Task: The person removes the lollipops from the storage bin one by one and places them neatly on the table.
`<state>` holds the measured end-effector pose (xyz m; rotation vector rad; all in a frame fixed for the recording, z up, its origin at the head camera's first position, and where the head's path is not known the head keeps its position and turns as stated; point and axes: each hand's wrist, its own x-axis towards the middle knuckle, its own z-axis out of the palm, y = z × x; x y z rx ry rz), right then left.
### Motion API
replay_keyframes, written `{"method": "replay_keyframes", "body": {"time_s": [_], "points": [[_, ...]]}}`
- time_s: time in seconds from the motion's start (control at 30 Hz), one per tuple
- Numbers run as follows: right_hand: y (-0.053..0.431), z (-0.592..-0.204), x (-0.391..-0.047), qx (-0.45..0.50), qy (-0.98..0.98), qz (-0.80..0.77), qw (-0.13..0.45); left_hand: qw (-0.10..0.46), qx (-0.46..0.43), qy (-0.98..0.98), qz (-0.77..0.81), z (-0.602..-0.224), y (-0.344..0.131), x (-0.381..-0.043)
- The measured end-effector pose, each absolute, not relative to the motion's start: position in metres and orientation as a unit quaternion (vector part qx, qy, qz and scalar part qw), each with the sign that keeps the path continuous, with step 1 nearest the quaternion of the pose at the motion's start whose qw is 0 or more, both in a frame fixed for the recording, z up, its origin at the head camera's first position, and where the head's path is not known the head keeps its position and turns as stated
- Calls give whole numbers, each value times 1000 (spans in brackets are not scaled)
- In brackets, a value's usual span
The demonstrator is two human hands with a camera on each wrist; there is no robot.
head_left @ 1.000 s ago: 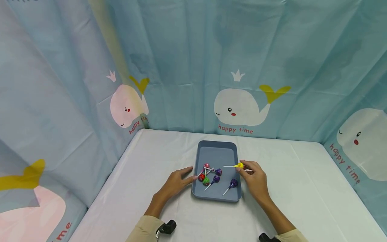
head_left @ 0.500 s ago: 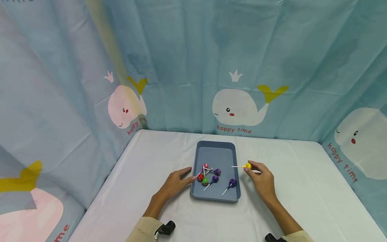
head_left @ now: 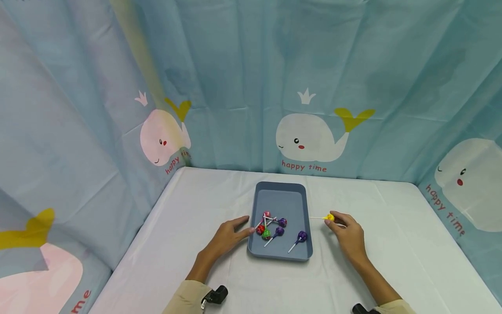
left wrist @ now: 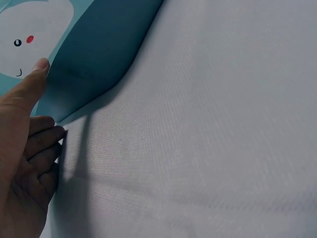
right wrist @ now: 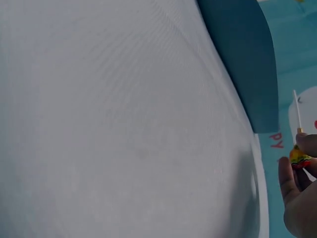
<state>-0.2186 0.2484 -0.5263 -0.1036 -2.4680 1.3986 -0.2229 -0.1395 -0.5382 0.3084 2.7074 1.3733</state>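
My right hand (head_left: 350, 239) pinches a yellow-wrapped lollipop (head_left: 330, 217) by its head, to the right of the grey-blue tray (head_left: 280, 254). Its white stick (right wrist: 297, 110) points left toward the tray's right rim. At the tray's left edge my left hand (head_left: 226, 237) touches the rim with its fingers extended and holds nothing. Inside the tray lie a pink lollipop (head_left: 267, 214), a red one (head_left: 260, 229) and a green one (head_left: 266, 234), bunched at the left. Purple lollipops (head_left: 302, 236) lie nearby, one of them apart at the right.
A white cloth (head_left: 392, 244) covers the table under the tray and both hands. Behind and to the sides hangs a light-blue curtain (head_left: 235, 87) printed with whales. The tray's outer wall (left wrist: 96, 54) shows close to the left hand.
My right hand has moved right with the yellow lollipop, from over the tray's right rim to above the tablecloth beside it. The left hand stays at the tray's left edge.
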Motion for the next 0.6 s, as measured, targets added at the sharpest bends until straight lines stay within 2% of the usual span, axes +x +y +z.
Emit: {"method": "replay_keyframes", "body": {"time_s": [0.6], "points": [[276, -530, -224, -63, -871, 469, 131, 49, 105, 882, 457, -537, -140, -222]]}}
